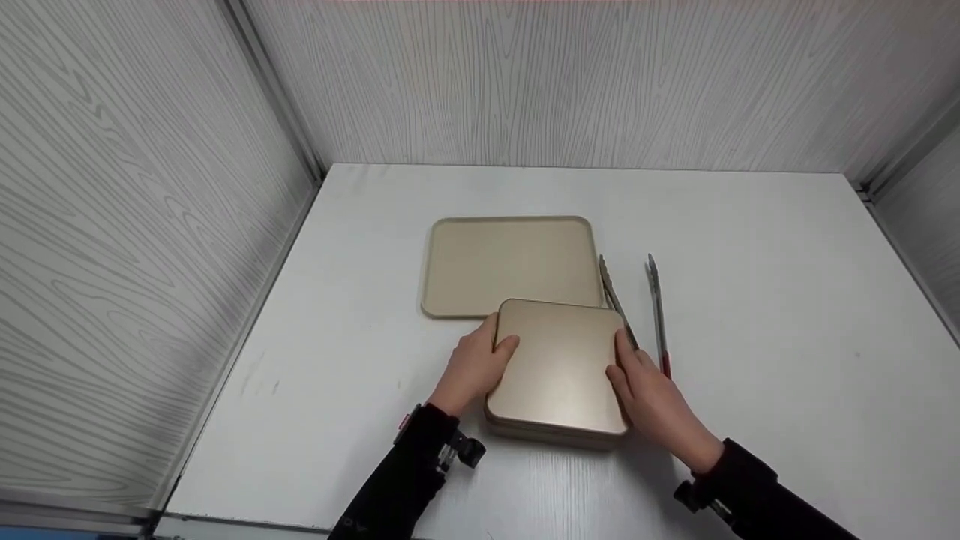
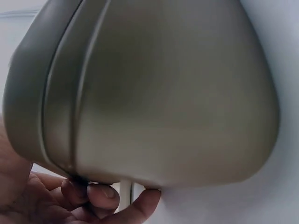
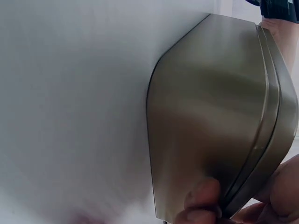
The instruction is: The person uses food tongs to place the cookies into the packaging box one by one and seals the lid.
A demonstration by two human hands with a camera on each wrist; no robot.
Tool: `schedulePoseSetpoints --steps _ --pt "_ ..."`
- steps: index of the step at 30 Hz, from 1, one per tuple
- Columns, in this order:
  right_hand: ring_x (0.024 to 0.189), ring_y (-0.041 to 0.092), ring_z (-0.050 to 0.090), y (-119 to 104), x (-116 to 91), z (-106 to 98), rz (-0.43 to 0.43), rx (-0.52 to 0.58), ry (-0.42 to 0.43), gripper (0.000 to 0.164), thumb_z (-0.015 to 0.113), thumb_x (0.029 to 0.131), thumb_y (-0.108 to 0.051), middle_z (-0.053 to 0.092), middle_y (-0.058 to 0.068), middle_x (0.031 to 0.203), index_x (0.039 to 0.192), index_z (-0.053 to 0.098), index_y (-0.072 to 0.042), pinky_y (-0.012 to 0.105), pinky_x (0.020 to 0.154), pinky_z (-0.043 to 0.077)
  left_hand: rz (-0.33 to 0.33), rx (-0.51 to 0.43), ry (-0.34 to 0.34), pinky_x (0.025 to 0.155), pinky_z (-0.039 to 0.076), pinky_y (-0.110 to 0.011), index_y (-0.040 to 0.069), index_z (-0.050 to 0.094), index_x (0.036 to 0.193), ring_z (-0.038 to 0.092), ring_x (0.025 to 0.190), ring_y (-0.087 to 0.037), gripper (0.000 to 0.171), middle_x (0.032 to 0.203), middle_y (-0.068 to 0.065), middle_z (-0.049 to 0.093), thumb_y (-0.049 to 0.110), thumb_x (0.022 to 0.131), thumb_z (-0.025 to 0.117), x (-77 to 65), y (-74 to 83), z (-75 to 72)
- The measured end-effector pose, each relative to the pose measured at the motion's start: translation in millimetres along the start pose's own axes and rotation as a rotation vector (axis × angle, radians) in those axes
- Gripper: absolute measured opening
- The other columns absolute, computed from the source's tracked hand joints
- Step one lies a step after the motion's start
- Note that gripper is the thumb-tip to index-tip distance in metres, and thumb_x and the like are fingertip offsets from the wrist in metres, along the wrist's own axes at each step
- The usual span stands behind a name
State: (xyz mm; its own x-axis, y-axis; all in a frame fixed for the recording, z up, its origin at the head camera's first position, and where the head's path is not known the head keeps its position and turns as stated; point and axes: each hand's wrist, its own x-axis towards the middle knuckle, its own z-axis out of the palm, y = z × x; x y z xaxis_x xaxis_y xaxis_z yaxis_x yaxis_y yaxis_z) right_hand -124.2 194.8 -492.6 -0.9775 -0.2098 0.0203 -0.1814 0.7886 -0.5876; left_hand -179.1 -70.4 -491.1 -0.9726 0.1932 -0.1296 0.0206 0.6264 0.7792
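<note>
A gold metal tin box [image 1: 559, 367] with rounded corners and its lid on stands between both hands in the head view. My left hand [image 1: 472, 367] grips its left side, thumb at the top edge. My right hand [image 1: 660, 401] holds the right side, thumb on the lid's edge. In the left wrist view, curled fingertips [image 2: 103, 196] lie against the wall of the tin box [image 2: 173, 102]. Fingertips [image 3: 204, 192] press the side of the tin box [image 3: 205, 116] in the right wrist view, where the lid seam shows.
Behind the tin lies a flat beige tray [image 1: 510, 262], its near right part overlapped by the tin. Metal tongs [image 1: 657, 304] with a red part on one arm lie to the right, partly hidden by my right hand. Wood-grain panels [image 1: 525, 82] enclose the white table [image 1: 787, 300].
</note>
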Motion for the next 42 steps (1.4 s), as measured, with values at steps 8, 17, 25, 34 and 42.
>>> schedulePoseSetpoints --steps 8,17,25,34,42 --pt "0.070 0.017 0.045 0 -3 2 0.022 -0.006 -0.018 0.063 0.045 0.110 -0.022 0.052 0.023 0.124 0.161 0.019 0.004 0.033 0.064 0.045 0.036 -0.016 0.010 0.115 0.041 -0.047 0.000 0.033 0.158 0.048 0.138 -0.035 0.067 0.149 -0.024 0.051 0.033 0.105 0.055 -0.7 -4.6 -0.1" --pt "0.085 0.023 0.056 5 -3 -4 -0.005 -0.001 -0.008 0.063 0.046 0.110 -0.030 0.056 0.021 0.127 0.161 0.025 0.000 0.041 0.076 0.050 0.073 0.010 0.007 0.112 0.044 -0.048 0.003 0.033 0.159 0.052 0.136 -0.035 0.064 0.146 -0.024 0.054 0.034 0.107 0.051 -6.6 -7.9 -1.5" --pt "0.116 0.037 0.056 4 6 -12 -0.204 -0.212 0.186 0.066 0.061 0.103 -0.026 0.055 0.023 0.134 0.159 0.035 -0.002 0.049 0.097 0.049 0.421 0.422 0.332 0.090 0.049 -0.041 0.001 0.046 0.152 0.055 0.105 -0.029 0.059 0.117 -0.013 0.059 0.036 0.105 0.053 -13.2 1.0 1.9" --pt "0.155 0.038 0.017 -4 13 2 -0.265 -0.357 0.057 0.075 0.058 0.103 -0.042 0.026 0.015 0.167 0.161 0.029 -0.002 0.057 0.124 0.020 0.602 0.725 0.067 0.128 0.009 -0.046 0.012 0.028 0.163 0.006 0.157 -0.036 0.068 0.171 -0.005 0.019 0.053 0.109 0.029 -9.9 4.4 13.4" --pt "0.155 0.035 0.018 1 12 10 -0.282 -0.391 0.039 0.077 0.055 0.103 -0.048 0.024 0.015 0.168 0.160 0.031 -0.002 0.057 0.124 0.020 0.518 0.748 0.001 0.128 0.005 -0.046 0.006 0.022 0.163 0.005 0.158 -0.028 0.078 0.171 -0.009 0.014 0.060 0.107 0.023 -10.1 2.0 23.5"
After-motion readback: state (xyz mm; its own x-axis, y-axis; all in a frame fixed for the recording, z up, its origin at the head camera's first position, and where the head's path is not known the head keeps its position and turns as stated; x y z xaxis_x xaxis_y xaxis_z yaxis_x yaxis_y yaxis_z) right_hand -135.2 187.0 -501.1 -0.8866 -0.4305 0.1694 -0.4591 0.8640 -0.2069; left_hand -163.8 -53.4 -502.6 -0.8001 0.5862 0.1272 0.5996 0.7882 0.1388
